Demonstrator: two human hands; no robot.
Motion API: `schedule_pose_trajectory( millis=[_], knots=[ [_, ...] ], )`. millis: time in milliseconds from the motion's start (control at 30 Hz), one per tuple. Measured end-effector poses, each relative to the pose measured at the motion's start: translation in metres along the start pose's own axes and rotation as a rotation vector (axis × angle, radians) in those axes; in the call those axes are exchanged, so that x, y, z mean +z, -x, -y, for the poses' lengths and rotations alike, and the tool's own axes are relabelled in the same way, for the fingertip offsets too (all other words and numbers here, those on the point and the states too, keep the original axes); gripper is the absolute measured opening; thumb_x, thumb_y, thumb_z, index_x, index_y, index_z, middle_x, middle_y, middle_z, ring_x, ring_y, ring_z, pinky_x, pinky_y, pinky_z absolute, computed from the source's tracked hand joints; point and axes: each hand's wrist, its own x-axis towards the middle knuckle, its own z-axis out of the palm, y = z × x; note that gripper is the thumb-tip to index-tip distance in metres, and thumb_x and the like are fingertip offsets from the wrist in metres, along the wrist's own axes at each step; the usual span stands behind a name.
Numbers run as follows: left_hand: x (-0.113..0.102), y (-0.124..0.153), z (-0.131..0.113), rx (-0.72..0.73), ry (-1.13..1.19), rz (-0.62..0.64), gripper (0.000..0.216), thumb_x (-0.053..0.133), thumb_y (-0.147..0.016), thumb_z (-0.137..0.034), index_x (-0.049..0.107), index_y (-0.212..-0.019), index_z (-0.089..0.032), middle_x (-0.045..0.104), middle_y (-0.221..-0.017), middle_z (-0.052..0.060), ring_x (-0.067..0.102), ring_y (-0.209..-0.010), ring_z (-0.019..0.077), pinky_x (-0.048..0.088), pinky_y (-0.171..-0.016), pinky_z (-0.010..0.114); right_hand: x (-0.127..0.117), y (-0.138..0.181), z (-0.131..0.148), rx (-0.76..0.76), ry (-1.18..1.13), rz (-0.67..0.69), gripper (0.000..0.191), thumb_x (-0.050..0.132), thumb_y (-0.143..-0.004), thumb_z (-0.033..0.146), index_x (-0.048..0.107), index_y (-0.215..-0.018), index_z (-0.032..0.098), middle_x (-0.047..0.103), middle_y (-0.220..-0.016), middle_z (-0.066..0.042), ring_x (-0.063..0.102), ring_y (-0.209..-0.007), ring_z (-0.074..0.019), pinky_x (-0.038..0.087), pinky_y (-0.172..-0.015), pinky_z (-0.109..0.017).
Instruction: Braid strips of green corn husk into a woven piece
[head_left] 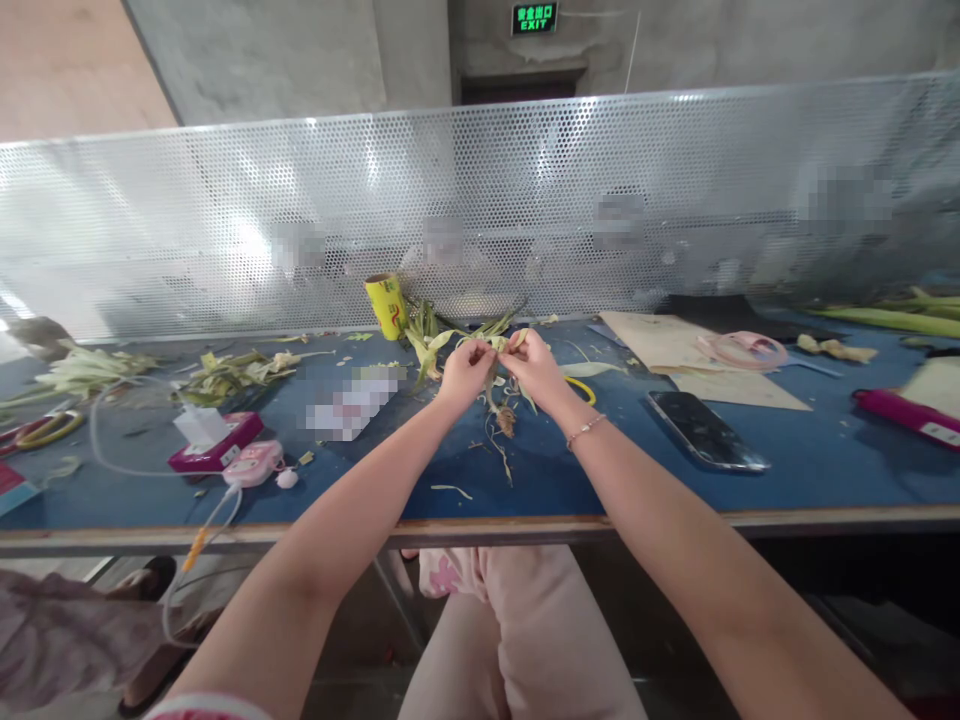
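We see a bunch of thin green and yellow leaves (433, 345) held up just over the blue table top (810, 460), near the middle of its far edge. The leaves are long and floppy, like strips, and they fan out to the left and toward the back. Some are fresh green, and some are pale and dry. A brown, curly, stringy bit hangs down from the bunch and comes close to the table. The left hand (465, 372) pinches the bunch with its fingertips closed on the leaves. The right hand (534, 368) pinches it too, right beside the left, so the two hands almost touch. A thin shiny bracelet (585, 430) sits on the right wrist. The table top looks smooth and flat, with little leaf scraps on it. By the far edge, just behind the bunch, stands a yellow roll (386, 305) with a shiny wrap. To the right lies a flat black phone (705, 428) with a glassy face. Past it lie flat brown cardboard sheets (667, 345) with a pink ring (720, 343) on them. Toward the left edge lies a heap of pale green leaves (225, 375). Nearer the front edge sits a pink box (217, 445) with white paper sticking out. Along the far edge stands a grey metal wall full of tiny round holes (525, 170).
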Motion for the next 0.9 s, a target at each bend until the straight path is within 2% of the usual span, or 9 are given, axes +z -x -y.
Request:
schedule_pose_trajectory(
  millis=[233, 433, 633, 767, 900],
  knots=[
    [-0.001, 0.000, 0.004, 0.067, -0.095, -0.022, 0.005, 0.059, -0.076, -0.017, 0.056, -0.073, -0.018, 0.055, -0.064, -0.002, 0.049, -0.059, 0.0104, 0.038, -0.062, 0.025, 0.001, 0.002, 0.005, 0.029, -0.009, -0.003, 0.024, 0.056, -0.064, 0.019, 0.037, -0.078, 0.024, 0.047, -0.065, 0.005, 0.045, -0.058, -0.0121, 0.034, -0.056, -0.028],
    [-0.005, 0.002, -0.004, 0.147, -0.259, -0.084, 0.004, 0.055, -0.078, -0.016, 0.057, -0.075, -0.018, 0.060, -0.070, 0.000, 0.053, -0.064, 0.0113, 0.042, -0.067, 0.026, 0.002, 0.005, 0.007, 0.094, -0.184, 0.073, 0.030, 0.060, -0.062, 0.021, 0.034, -0.077, 0.024, 0.042, -0.058, 0.009, 0.040, -0.049, -0.0095, 0.028, -0.050, -0.025],
    [-0.006, 0.000, -0.002, 0.195, -0.229, -0.123, 0.006, 0.054, -0.079, -0.014, 0.058, -0.076, -0.018, 0.063, -0.074, 0.002, 0.056, -0.067, 0.0117, 0.044, -0.069, 0.027, 0.003, 0.009, 0.012, 0.134, -0.301, 0.163, 0.034, 0.064, -0.059, 0.021, 0.035, -0.077, 0.024, 0.043, -0.058, 0.009, 0.039, -0.050, -0.0076, 0.027, -0.050, -0.024],
    [-0.005, -0.002, -0.001, 0.120, -0.064, -0.095, 0.006, 0.056, -0.076, -0.013, 0.060, -0.075, -0.017, 0.061, -0.070, 0.000, 0.055, -0.063, 0.0108, 0.044, -0.067, 0.026, 0.002, 0.007, 0.009, 0.120, -0.243, 0.159, 0.033, 0.063, -0.060, 0.021, 0.035, -0.079, 0.024, 0.044, -0.060, 0.010, 0.038, -0.049, -0.0074, 0.027, -0.050, -0.023],
    [-0.002, -0.003, -0.006, -0.130, 0.289, -0.058, 0.005, 0.056, -0.074, -0.012, 0.061, -0.074, -0.016, 0.057, -0.060, -0.002, 0.054, -0.057, 0.0099, 0.044, -0.061, 0.025, -0.001, 0.004, 0.003, 0.067, -0.102, 0.138, 0.032, 0.061, -0.060, 0.021, 0.036, -0.079, 0.024, 0.046, -0.063, 0.009, 0.041, -0.051, -0.0081, 0.031, -0.052, -0.024]
  ],
)
